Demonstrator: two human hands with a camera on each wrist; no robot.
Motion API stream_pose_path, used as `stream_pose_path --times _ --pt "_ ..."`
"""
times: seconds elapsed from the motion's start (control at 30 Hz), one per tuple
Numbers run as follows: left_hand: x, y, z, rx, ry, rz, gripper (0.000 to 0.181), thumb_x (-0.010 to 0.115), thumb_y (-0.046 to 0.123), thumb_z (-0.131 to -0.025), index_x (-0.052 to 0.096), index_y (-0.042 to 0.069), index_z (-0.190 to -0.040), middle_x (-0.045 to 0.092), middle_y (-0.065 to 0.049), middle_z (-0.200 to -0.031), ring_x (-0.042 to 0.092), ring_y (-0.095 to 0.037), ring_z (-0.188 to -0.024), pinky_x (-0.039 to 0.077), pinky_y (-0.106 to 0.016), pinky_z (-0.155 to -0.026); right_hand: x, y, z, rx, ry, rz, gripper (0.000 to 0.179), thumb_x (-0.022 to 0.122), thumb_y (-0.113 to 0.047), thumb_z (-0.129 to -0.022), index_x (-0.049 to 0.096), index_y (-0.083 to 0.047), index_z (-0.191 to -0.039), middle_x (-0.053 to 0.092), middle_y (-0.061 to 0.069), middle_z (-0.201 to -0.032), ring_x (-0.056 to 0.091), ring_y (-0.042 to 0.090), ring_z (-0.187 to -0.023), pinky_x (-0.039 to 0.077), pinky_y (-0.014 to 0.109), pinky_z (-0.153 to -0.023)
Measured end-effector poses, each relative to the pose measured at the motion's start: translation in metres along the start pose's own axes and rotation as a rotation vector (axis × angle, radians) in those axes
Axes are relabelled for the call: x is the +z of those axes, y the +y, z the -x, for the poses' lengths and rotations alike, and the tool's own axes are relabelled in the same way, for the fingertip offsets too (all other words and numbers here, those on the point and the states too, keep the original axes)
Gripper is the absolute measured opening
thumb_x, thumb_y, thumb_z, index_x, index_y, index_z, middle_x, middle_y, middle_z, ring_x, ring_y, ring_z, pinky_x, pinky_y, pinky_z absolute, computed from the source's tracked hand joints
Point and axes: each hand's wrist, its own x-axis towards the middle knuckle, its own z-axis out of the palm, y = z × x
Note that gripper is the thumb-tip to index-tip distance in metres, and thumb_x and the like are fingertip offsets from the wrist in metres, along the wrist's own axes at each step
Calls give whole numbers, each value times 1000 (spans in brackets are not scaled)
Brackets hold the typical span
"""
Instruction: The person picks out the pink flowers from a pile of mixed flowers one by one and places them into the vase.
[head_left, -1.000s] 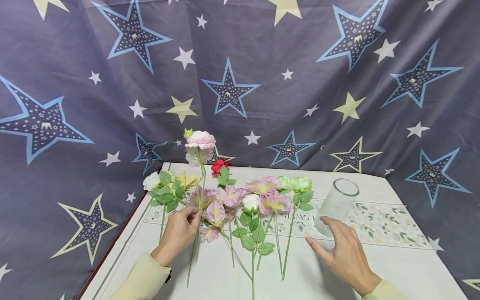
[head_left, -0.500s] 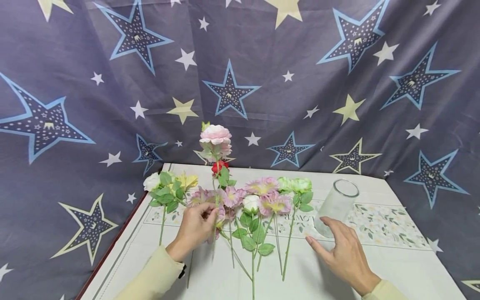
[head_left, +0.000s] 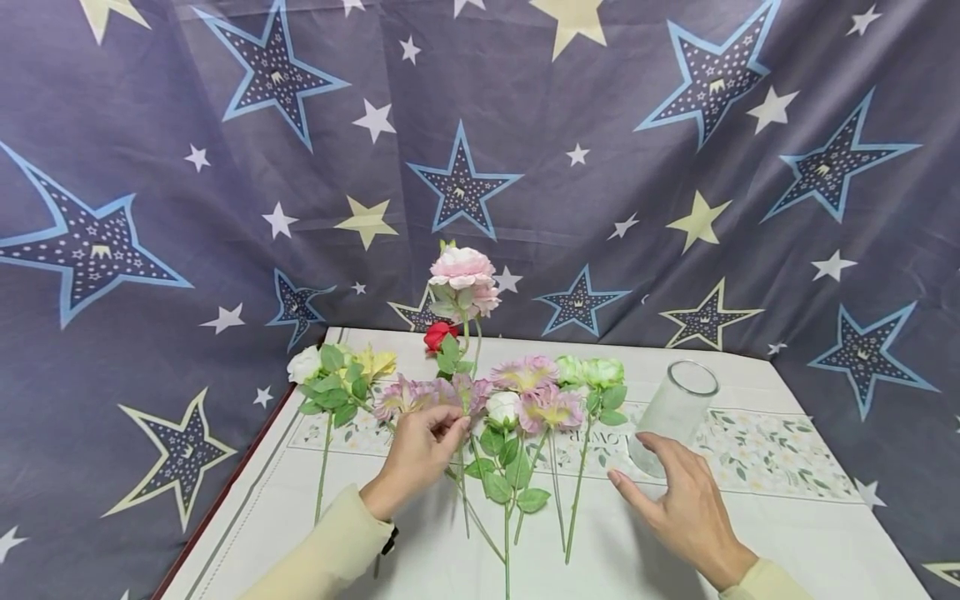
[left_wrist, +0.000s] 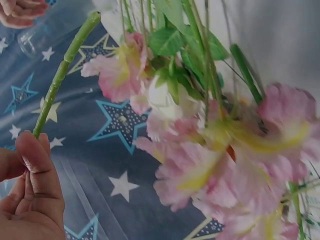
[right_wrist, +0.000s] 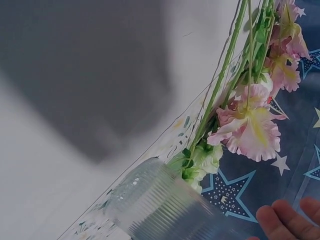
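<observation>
In the head view my left hand (head_left: pixel 420 454) pinches the green stem of a pink artificial peony (head_left: pixel 461 271) between thumb and fingertips. The bloom stands upright above the other flowers. The left wrist view shows the stem's bare lower end (left_wrist: pixel 57 80) sticking out past the thumb of the left hand (left_wrist: pixel 32 185). My right hand (head_left: pixel 690 508) is held with thumb and fingers spread, just in front of a clear glass vase (head_left: pixel 678 404). Fine ribs show on the vase (right_wrist: pixel 160 205) in the right wrist view, with the fingers (right_wrist: pixel 285 220) apart from it.
Several artificial flowers lie in a row on the white tablecloth (head_left: pixel 585 575): a white rose (head_left: pixel 501 407), mauve irises (head_left: pixel 551 407), green blooms (head_left: pixel 600 368), a red rose (head_left: pixel 438 336), and yellow flowers (head_left: pixel 375 362) at left. A star-patterned curtain (head_left: pixel 480 100) hangs behind.
My left hand has moved to the right, carrying the pink peony from the left side of the row to near the white rose. The right hand and vase have stayed almost still.
</observation>
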Motion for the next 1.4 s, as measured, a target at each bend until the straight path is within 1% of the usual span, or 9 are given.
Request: stream_pose_path --times 0.27,0.4,0.5,0.7,0.87,0.97,1.1,1.23,1.4 --pt "13 14 -5 -41 -61 107 10 74 2 -93 80 3 -100 74 -3 -79 60 -6 -62 55 -24 -57 2 -5 -2 -3 0 -14 60 91 -31 -73 67 -5 -123 71 11 -116 68 30 -101 44 51 -92" --pt "18 20 -6 -38 -83 166 11 72 4 -95 80 3 -102 75 -8 -81 61 -7 -62 55 -25 -57 3 -7 -3 -14 -1 -18 60 90 -30 -74 67 -6 -123 71 10 -117 67 30 -101 44 51 -91" --pt "22 23 -6 -33 -96 173 11 72 6 -96 81 4 -102 75 -9 -80 60 -7 -62 55 -25 -57 4 -9 -3 -24 4 -17 59 91 -30 -73 68 -6 -123 71 10 -115 68 30 -100 45 50 -90" --pt "28 25 -5 -54 -132 167 12 71 12 -98 81 10 -105 75 -3 -82 62 -7 -64 55 -25 -59 4 -10 -3 -21 -1 -13 60 91 -29 -73 68 -5 -123 71 11 -115 68 30 -100 45 48 -89" --pt "34 24 -4 -15 -146 221 14 71 14 -99 81 8 -106 77 -7 -95 66 -12 -72 56 -26 -63 4 -11 -3 -15 -9 -17 60 91 -30 -73 67 -5 -123 71 10 -116 68 29 -100 45 48 -89" --pt "39 26 -4 6 -139 243 14 72 12 -98 80 5 -107 76 -9 -96 66 -15 -74 55 -25 -64 4 -11 -3 -16 -13 -16 60 91 -30 -74 67 -6 -124 71 9 -116 68 28 -100 45 47 -88" --pt "44 30 -6 19 -147 259 13 72 10 -97 80 5 -106 75 -9 -92 62 -13 -70 53 -24 -61 5 -12 -4 -21 -8 -24 60 91 -29 -74 67 -6 -124 71 9 -116 69 28 -100 45 47 -88" --pt "49 32 -8 17 -170 246 13 72 13 -98 81 10 -106 75 -6 -90 59 -8 -66 53 -25 -59 6 -12 -6 -30 0 -35 59 91 -29 -74 68 -6 -123 72 9 -117 68 28 -100 45 48 -89" --pt "56 36 -10 65 -165 218 13 74 14 -96 81 11 -105 74 -4 -84 56 -5 -62 51 -24 -56 7 -16 -9 -20 -3 -75 57 91 -27 -74 69 -6 -123 72 8 -115 67 25 -101 44 46 -91"
